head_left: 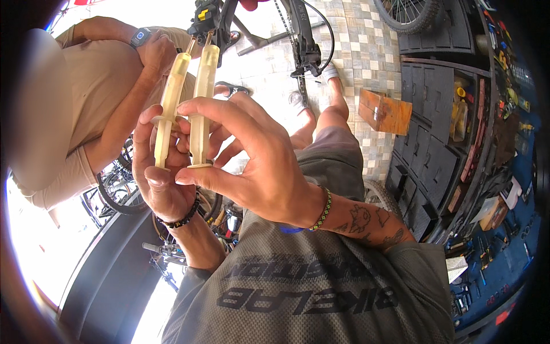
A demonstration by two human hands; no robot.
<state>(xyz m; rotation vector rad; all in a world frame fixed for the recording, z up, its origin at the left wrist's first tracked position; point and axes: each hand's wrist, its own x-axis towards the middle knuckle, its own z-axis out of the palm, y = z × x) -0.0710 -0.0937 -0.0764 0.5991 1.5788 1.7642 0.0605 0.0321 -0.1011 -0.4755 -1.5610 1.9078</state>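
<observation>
Two yellowish translucent plastic syringes are held upright, side by side, in front of the chest. The left syringe point(169, 97) is gripped in the left hand point(160, 172), whose fingers are curled round the plunger stem below the flange, the thumb being laid along the stem. The right syringe point(202, 92) is pinched by the right hand point(252, 166), the thumb being set under the flat plunger end and the index finger arched over the barrel; the wrist is bent and the tattooed forearm runs off toward the lower right. A dark beaded bracelet point(179, 219) is worn on the left wrist and a green and yellow woven band point(324, 211) on the right. Both barrels are cylindrical, smooth and cloudy, their narrow tips being raised toward a black bicycle brake lever point(207, 17). A grey printed jersey point(309, 286) fills the lower view. A person in a beige shirt point(74, 97) stands at the left, and a wooden box point(385, 112) lies on the tiled floor point(355, 51).
</observation>
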